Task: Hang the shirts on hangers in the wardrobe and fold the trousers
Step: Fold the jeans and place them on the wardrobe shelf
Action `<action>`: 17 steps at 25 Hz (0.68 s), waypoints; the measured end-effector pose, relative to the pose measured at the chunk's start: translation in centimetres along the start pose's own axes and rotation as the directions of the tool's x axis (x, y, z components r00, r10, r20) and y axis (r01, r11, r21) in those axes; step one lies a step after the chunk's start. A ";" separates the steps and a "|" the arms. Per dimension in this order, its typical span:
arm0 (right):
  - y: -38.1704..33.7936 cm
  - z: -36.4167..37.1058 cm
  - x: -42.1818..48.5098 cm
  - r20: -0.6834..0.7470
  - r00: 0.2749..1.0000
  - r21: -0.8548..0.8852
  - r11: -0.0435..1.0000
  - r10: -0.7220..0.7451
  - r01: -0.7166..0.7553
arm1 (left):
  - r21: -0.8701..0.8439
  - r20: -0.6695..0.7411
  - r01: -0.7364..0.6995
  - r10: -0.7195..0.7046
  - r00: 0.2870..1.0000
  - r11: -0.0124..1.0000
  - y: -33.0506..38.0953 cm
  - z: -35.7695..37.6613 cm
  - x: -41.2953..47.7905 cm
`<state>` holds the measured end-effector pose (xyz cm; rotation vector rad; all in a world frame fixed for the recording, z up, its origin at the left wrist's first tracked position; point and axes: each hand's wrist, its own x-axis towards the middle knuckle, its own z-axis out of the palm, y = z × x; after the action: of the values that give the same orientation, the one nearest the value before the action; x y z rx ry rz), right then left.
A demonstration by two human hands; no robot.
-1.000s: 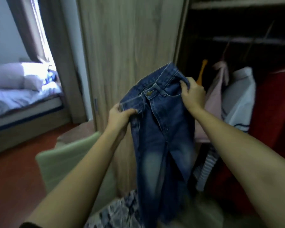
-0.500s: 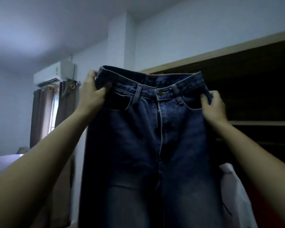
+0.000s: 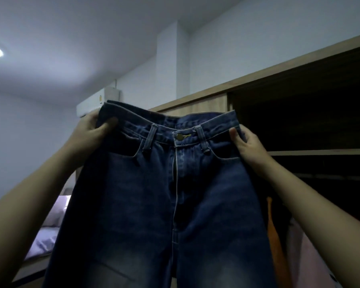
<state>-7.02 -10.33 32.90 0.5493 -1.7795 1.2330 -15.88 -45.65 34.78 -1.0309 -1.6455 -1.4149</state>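
The jeans (image 3: 154,204) hang up high before the wardrobe (image 3: 206,102), long way running 12 to 6; the left hand (image 3: 87,134) pinches the waistband at 9; the right hand (image 3: 249,146) pinches it at 3; I'd guess one side folds across next.

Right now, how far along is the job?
Done: a pale garment seems to hang in the wardrobe, dimly seen. In hand: left hand and right hand grip the jeans by the waistband, held up, unfolded. Left: folding the jeans; any remaining shirts are out of view.
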 end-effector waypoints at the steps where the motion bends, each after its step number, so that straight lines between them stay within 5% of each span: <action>1: 0.6 0.6 -0.5 0.059 0.997 0.112 0.992 0.043 -0.049 | -0.113 0.025 0.091 -0.089 0.996 0.989 -0.5 -0.3 -1.0; 5: 1.9 4.0 -1.2 0.104 0.962 0.162 0.950 0.251 -0.266 | -0.167 -0.148 0.440 -0.463 0.874 0.882 -2.1 -0.1 -2.5; 8: 0.2 6.7 -0.2 0.079 0.927 0.285 0.883 0.367 -0.374 | -0.285 -0.202 0.559 -0.619 0.759 0.779 -0.7 1.2 -1.5; 11: -1.5 10.5 -0.8 0.158 0.926 0.285 0.882 0.344 -0.376 | -0.299 -0.029 0.559 -0.593 0.805 0.773 1.8 4.9 -2.2; 14: -2.1 13.8 -2.4 0.221 0.934 0.196 0.925 0.282 -0.326 | -0.259 -0.010 0.543 -0.564 0.825 0.799 3.4 7.9 -3.5; 17: -3.3 13.3 -3.1 0.446 0.865 0.289 0.878 0.228 -0.381 | -0.297 0.085 0.511 -0.511 0.855 0.806 3.9 8.3 -4.1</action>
<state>-8.40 -24.06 30.31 0.7980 -2.0427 1.8097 -10.83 -37.63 31.54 -0.7697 -1.8238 -2.0854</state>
